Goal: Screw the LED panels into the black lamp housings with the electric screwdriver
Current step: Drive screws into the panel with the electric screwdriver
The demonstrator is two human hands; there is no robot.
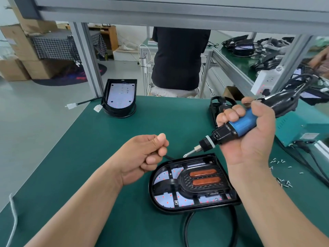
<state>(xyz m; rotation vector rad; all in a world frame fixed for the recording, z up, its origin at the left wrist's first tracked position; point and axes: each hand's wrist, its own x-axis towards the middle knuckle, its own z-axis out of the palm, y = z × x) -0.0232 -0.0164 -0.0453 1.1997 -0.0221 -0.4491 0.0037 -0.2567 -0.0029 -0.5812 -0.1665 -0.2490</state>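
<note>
A black lamp housing (192, 184) lies flat on the green mat, its white LED panel (163, 175) showing under a black insert with two orange strips. My right hand (249, 136) grips the blue and black electric screwdriver (236, 127), whose bit tip hovers just above the housing's far edge. My left hand (144, 157) hovers left of the housing with fingers curled; whether it pinches a screw I cannot tell. A second housing (119, 97) with its panel stands at the mat's far left.
Loose screws (281, 175) lie scattered on the mat at the right. A teal power unit (299, 127) and another black housing (219, 106) sit behind my right hand. A black cable (210, 227) loops out near the front edge. A person stands beyond the bench.
</note>
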